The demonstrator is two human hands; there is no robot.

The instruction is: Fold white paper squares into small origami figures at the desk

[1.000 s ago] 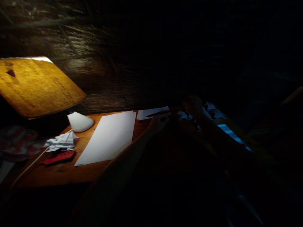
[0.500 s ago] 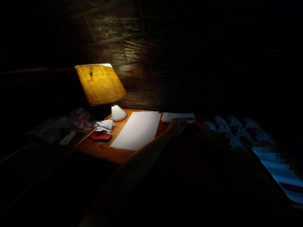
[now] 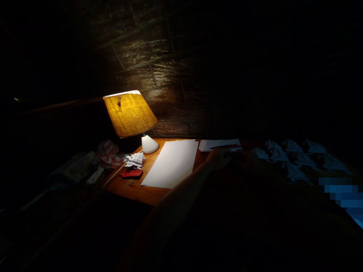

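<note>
My left hand (image 3: 220, 158) is over the wooden desk with its fingers curled in. My right hand (image 3: 246, 159) is close beside it, mostly lost in shadow. Anything between them is hidden by the dark. Just beyond the hands is a small stack of white paper (image 3: 207, 144), with a thin dark tool with a red part (image 3: 232, 146) lying across it. To the left lies a large white sheet stack (image 3: 171, 164). Several folded white paper pieces (image 3: 278, 153) stand in rows to the right of my hands.
A lit table lamp (image 3: 130, 115) with a yellow shade stands at the back left, by a stone-patterned wall. Near it are a crumpled striped paper (image 3: 135, 160), a red flat object (image 3: 132, 173) and a cord. A bluish lit surface (image 3: 344, 196) shows at far right.
The camera view has shifted, so the desk things appear lower and further right. Both hands stay together in about the same place over the desk.
</note>
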